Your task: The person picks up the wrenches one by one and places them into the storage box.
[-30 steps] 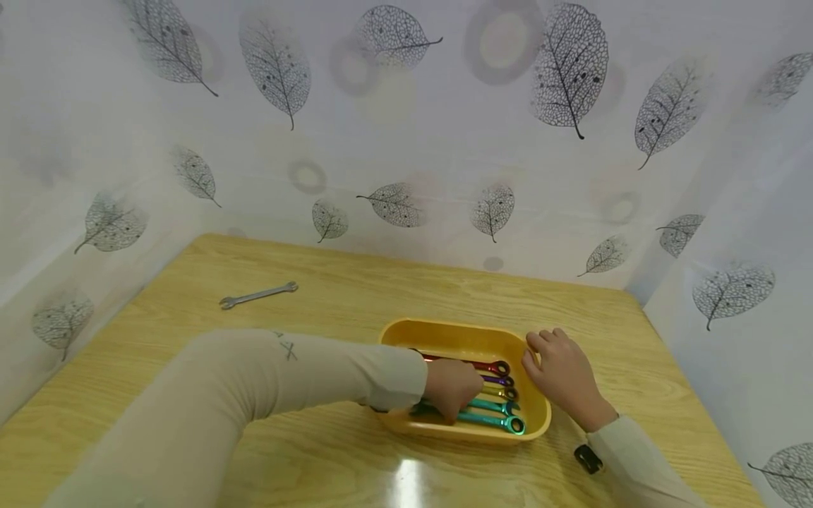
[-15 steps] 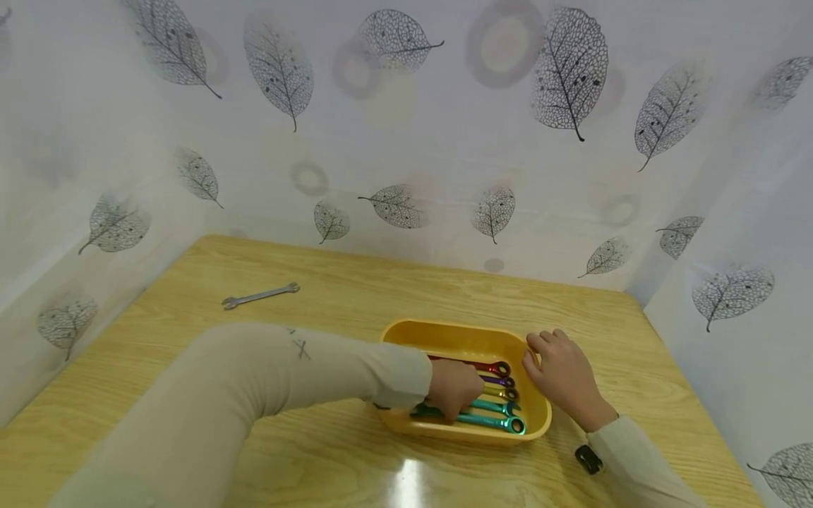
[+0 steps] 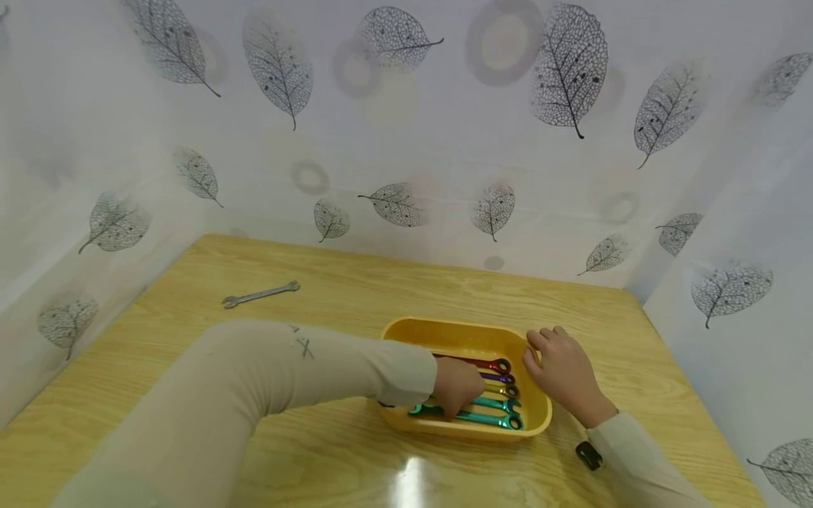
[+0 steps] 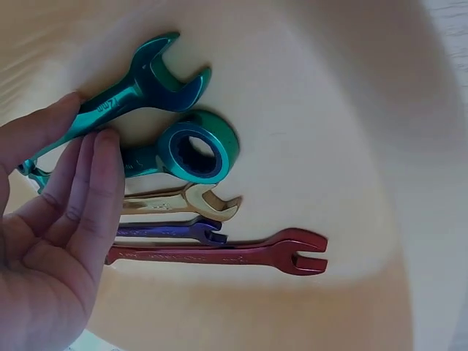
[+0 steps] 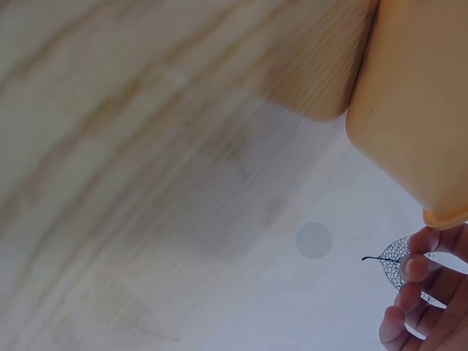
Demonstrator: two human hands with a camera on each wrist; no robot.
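Observation:
My left hand [image 3: 460, 386] reaches into a yellow plastic basin [image 3: 454, 333]. In the left wrist view, its thumb and fingers pinch the shank of a green combination wrench [image 4: 113, 104]. A second green wrench [image 4: 170, 152] lies beside it, showing its ratchet ring. Past that, a gold wrench [image 4: 164, 203], a purple wrench [image 4: 164, 231] and a red wrench [image 4: 245, 255] lie roughly parallel on the basin's floor. My right hand [image 3: 564, 374] holds the basin's right rim, its fingers bent there; the right wrist view shows fingertips at the rim [image 5: 446, 218].
A silver open-ended wrench [image 3: 260, 294] lies at the far left of the wooden table [image 3: 343, 282]. A small black object [image 3: 589, 456] sits by my right cuff. Walls with a leaf pattern [image 3: 394, 127] close in the back and both sides.
My left hand has shifted slightly to the right inside the basin, and the nearest green wrench has moved slightly with it. My right hand keeps its place at the rim.

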